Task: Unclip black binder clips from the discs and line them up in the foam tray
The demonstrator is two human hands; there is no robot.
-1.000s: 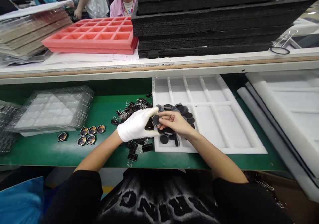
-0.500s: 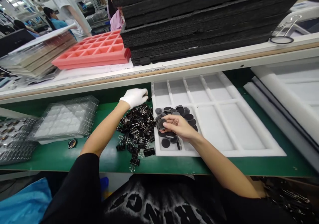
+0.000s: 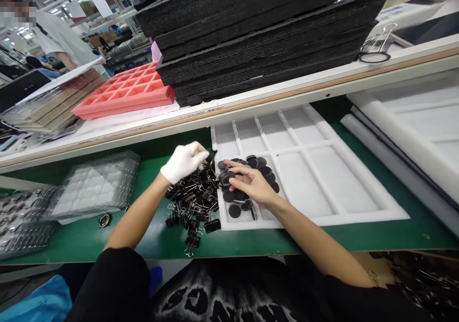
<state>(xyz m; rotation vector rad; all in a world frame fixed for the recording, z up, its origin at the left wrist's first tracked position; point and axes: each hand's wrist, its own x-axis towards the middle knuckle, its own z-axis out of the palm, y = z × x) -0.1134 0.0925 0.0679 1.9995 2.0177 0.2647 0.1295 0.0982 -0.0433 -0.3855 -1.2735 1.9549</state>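
Observation:
My left hand [image 3: 184, 163], in a white glove, is closed above the far part of a heap of black binder clips [image 3: 193, 193]. A black binder clip [image 3: 211, 158] shows at its fingertips, slightly blurred. Bare, my right hand [image 3: 253, 184] holds a round black disc [image 3: 225, 179] between thumb and fingers. Beneath and around that hand, more round black discs [image 3: 234, 210] lie loosely in the near-left part of a white foam tray [image 3: 311, 222] with dividers. The heap of clips lies directly left of this tray on the green tabletop.
Stacked clear plastic trays [image 3: 93, 186] stand at the left, with a small ring-shaped part [image 3: 104, 220] beside them. A shelf edge [image 3: 193, 117] crosses behind, carrying black foam sheets [image 3: 251, 49] and a red foam tray [image 3: 125, 90]. More white foam [image 3: 412, 116] leans right.
My left hand has drawn back toward me from the far edge of the heap, with a binder clip at its fingertips. My right hand has shifted slightly, still holding the disc. The view has turned.

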